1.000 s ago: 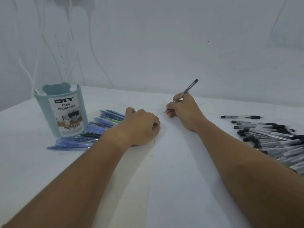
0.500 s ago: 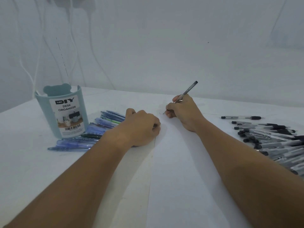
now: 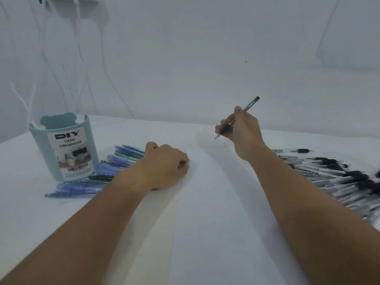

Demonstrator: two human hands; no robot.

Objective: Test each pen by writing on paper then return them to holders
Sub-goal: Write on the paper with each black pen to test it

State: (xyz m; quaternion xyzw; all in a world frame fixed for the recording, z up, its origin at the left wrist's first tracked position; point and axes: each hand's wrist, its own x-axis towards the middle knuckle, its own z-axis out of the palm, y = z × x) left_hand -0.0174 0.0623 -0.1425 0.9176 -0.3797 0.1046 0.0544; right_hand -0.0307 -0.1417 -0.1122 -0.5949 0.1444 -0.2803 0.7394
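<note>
My right hand [image 3: 243, 130] grips a black-capped clear pen [image 3: 249, 105] in a writing hold, lifted off the table with the tip pointing down-left just above the far end of the white paper [image 3: 216, 202]. My left hand [image 3: 166, 165] rests as a loose fist on the paper's left edge, fingers curled under; whether it holds anything is hidden. A pale blue desk organizer [image 3: 61, 147] stands upright at the left. Several blue pens [image 3: 92, 177] lie between the organizer and my left hand.
A heap of several clear pens with black caps [image 3: 339, 177] lies on the white table at the right, under and beyond my right forearm. White cables [image 3: 78, 58] hang down the wall behind the organizer.
My right hand has lifted off the paper and moved up and to the right with the pen. My left hand has stayed in place.
</note>
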